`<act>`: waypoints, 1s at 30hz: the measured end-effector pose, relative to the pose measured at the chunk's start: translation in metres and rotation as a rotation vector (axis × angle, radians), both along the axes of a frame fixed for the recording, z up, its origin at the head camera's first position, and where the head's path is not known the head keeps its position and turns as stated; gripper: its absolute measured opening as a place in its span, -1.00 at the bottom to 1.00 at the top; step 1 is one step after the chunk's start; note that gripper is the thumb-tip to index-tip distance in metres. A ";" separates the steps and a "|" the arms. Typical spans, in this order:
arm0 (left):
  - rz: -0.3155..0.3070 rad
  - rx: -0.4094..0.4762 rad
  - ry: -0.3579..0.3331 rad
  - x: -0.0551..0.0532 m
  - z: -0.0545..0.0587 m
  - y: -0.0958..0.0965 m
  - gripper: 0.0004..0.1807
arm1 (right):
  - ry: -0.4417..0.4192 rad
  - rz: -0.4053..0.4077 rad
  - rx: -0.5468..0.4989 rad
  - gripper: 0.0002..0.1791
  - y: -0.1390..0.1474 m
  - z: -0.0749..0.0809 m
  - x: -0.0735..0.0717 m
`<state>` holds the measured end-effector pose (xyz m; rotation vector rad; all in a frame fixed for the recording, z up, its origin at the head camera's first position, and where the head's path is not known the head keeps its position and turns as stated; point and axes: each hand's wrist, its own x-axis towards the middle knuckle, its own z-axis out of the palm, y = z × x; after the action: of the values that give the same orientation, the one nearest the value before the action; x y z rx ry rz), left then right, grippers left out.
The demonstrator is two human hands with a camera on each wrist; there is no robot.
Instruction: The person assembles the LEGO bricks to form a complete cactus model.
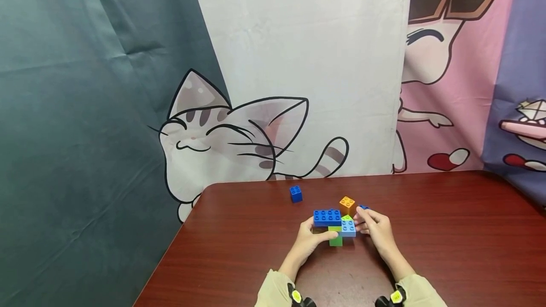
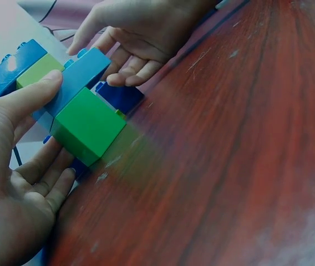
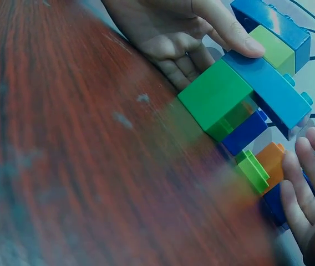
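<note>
While left hand (image 1: pixel 309 239) pinches brick stack (image 1: pixel 334 221), right hand (image 1: pixel 378 230) sits loosely spread just beside it, orange brick (image 1: pixel 347 203) beyond left grip

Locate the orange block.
In the head view, the orange block sits right of centre on the table, just beyond the block assembly in the left hand, left of the right hand.

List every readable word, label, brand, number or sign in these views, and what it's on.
None: no text can be read in any view.
Yellow tags at both wrists: any marking is too small to read.
Long blue block: any marking on its studs is too small to read.
Cloth backdrop: cartoon drawings, no lettering visible.
</note>
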<state>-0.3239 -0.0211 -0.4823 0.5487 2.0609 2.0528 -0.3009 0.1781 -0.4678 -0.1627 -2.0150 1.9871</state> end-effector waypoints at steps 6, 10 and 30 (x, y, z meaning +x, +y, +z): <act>0.002 -0.009 -0.003 0.001 0.001 0.000 -0.53 | 0.003 -0.106 -0.084 -0.62 0.003 0.002 0.000; 0.006 -0.013 -0.019 0.002 0.002 0.000 -0.53 | 0.002 -0.226 -0.087 -0.68 0.005 0.002 -0.001; -0.002 -0.009 -0.012 0.001 0.002 0.000 -0.53 | -0.141 -0.148 0.259 -0.39 0.007 -0.001 0.001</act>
<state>-0.3227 -0.0215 -0.4807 0.5361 2.0615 2.0391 -0.2997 0.1846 -0.4692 -0.3903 -2.2542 1.6505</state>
